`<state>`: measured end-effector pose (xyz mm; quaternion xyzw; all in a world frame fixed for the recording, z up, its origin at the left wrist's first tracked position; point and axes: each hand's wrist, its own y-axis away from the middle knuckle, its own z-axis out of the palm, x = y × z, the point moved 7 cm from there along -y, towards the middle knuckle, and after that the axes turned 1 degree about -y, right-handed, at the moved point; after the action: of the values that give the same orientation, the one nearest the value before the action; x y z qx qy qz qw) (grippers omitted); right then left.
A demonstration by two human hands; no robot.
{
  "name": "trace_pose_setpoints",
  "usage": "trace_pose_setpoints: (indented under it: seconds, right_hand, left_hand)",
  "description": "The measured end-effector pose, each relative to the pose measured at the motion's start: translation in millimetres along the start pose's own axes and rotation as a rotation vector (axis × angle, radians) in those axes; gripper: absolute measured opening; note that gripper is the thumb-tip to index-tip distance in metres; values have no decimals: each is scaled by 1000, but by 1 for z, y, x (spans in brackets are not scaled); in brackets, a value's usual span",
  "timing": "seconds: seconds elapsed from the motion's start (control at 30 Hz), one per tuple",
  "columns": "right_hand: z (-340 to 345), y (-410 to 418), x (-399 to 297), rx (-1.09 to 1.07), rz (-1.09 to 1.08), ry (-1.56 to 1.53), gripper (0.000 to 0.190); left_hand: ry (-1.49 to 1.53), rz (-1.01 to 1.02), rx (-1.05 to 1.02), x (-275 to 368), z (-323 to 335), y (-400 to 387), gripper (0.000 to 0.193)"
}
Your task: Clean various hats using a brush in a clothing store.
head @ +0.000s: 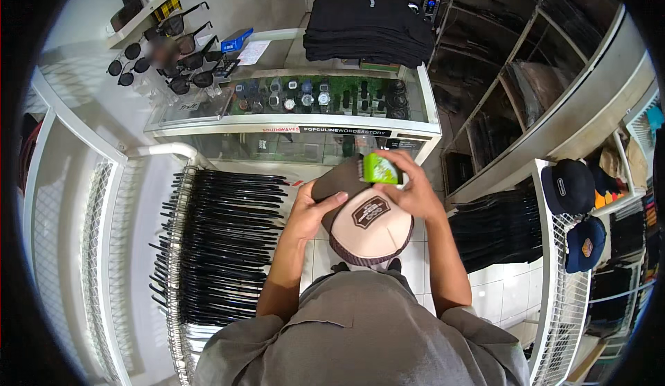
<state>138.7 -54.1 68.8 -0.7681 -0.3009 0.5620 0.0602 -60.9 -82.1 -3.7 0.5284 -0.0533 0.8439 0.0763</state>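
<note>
A cap (371,222) with a cream front panel, a dark patch bearing writing and a brown-grey brim is held before my chest. My left hand (313,212) grips the brim at its left side, the thumb lying on top. In my right hand (410,186) is a small green brush (381,169) with short bristles on its left side. The bristles are over the brim, close to the cap's front panel; whether they touch it I cannot tell. The underside of the cap is hidden.
Black hangers (234,245) crowd a rail at left. Ahead stands a glass display counter (291,126) with watches inside, folded black shirts (366,30) on top and sunglasses (192,61) at its left. Dark garments (496,230) and a white wire rack with caps (569,186) are at right.
</note>
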Motion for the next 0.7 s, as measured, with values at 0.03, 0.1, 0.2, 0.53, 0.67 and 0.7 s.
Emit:
trace_pose_setpoints:
  seconds: [0.03, 0.1, 0.2, 0.53, 0.67, 0.7]
  right_hand:
    - [-8, 2, 10, 5, 51, 39, 68]
    - [-11, 1, 14, 6, 99, 79, 69]
    - [20, 2, -35, -141, -91, 143, 72]
    - [18, 2, -14, -37, -4, -30, 70]
    - [0, 4, 44, 74, 180, -27, 70]
    - [1, 2, 41, 68, 177, -28, 70]
  left_hand:
    - [1, 2, -4, 2, 1, 1, 34]
    - [-5, -24, 14, 2, -1, 1, 32]
    - [16, 9, -12, -7, 0, -1, 32]
    - [33, 24, -31, -6, 4, -1, 28]
    - [2, -31, -60, 1, 2, 2, 30]
    - [3, -26, -54, -4, 0, 4, 30]
